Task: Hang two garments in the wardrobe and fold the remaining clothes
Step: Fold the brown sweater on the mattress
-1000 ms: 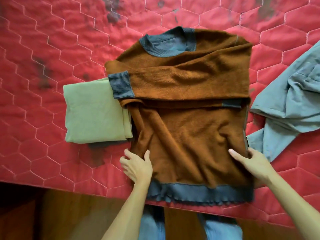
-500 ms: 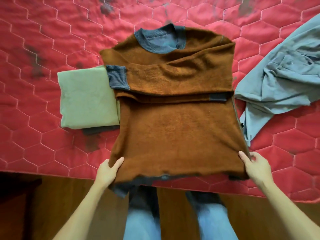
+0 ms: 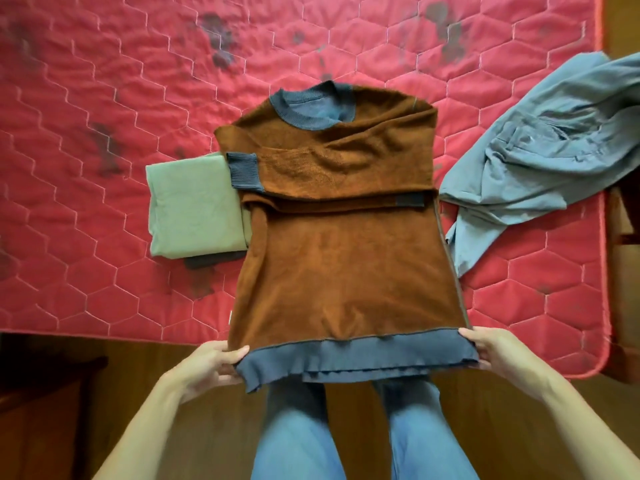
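A brown sweater [image 3: 343,265] with dark blue collar, cuffs and hem lies on the red quilted mattress [image 3: 104,133], its sleeves folded across the chest. Its lower part is lifted off the mattress edge toward me. My left hand [image 3: 211,365] pinches the hem's left corner. My right hand [image 3: 491,348] pinches the hem's right corner. A folded pale green garment [image 3: 194,209] lies just left of the sweater, partly under its cuff. A crumpled grey-blue garment [image 3: 540,150] lies to the right.
A dark folded piece [image 3: 207,261] peeks from under the green garment. The mattress's front edge runs just beyond my hands, and its right edge [image 3: 606,237] meets wooden furniture. My legs in blue jeans [image 3: 298,427] stand on the wooden floor below.
Both hands slid from the sweater's lower body down to its hem corners, gripped them and lifted the hem off the mattress toward me. The camera pulled back.
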A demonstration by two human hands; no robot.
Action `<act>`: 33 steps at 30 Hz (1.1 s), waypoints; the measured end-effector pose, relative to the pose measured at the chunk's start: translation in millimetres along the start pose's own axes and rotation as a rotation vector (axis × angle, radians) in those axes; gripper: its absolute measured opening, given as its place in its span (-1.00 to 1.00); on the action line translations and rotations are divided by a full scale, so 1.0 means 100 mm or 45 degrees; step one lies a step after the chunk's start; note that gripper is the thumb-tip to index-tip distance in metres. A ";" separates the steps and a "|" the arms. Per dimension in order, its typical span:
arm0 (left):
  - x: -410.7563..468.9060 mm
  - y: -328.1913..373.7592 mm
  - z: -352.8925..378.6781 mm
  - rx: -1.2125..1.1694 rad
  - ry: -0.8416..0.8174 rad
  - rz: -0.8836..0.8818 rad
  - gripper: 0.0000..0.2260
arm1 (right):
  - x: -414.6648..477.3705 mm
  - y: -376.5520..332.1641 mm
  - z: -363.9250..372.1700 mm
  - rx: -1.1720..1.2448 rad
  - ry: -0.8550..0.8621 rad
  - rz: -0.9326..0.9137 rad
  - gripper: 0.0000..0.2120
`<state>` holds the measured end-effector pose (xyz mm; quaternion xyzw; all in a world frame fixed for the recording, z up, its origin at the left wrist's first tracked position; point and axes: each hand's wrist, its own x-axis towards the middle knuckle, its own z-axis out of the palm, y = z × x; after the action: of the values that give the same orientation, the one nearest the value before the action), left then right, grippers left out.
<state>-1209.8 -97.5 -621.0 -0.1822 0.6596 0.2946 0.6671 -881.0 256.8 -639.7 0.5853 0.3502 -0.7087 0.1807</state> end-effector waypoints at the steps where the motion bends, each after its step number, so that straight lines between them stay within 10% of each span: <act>1: -0.10 0.02 -0.02 -0.035 0.003 -0.012 -0.45 | -0.06 -0.06 -0.08 0.132 -0.005 0.004 -0.45; 9: -0.23 1.32 -0.21 -0.640 0.340 0.454 -0.74 | 0.12 -1.55 0.13 0.686 -0.171 -0.273 -0.83; 14: 0.05 2.73 -0.38 -1.328 0.206 0.565 -0.92 | 0.67 -2.53 0.35 1.049 -0.537 -0.416 -0.43; 20: 0.55 4.05 -0.52 -1.380 0.322 0.795 -0.87 | 1.33 -3.72 0.51 1.172 -0.255 -0.580 -0.57; 22: 0.77 4.26 -0.53 -1.249 0.401 0.809 -0.90 | 1.52 -3.90 0.53 1.045 -0.063 -0.552 -0.93; 28: 1.70 4.10 -0.43 0.379 1.115 0.567 -0.28 | 2.41 -3.37 0.38 -0.548 0.790 -0.390 -0.39; 31: 1.98 3.81 -0.39 0.738 1.145 0.461 0.00 | 2.54 -3.02 0.31 -0.580 0.701 -0.330 -0.06; 33: 2.08 3.75 -0.39 0.745 1.184 0.438 0.07 | 2.53 -2.94 0.31 -0.517 0.667 -0.336 -0.18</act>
<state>-1486.5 194.0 -774.3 0.0094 0.9577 0.0930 0.2721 -1162.2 476.2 -795.5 0.6490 0.5908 -0.4678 0.1045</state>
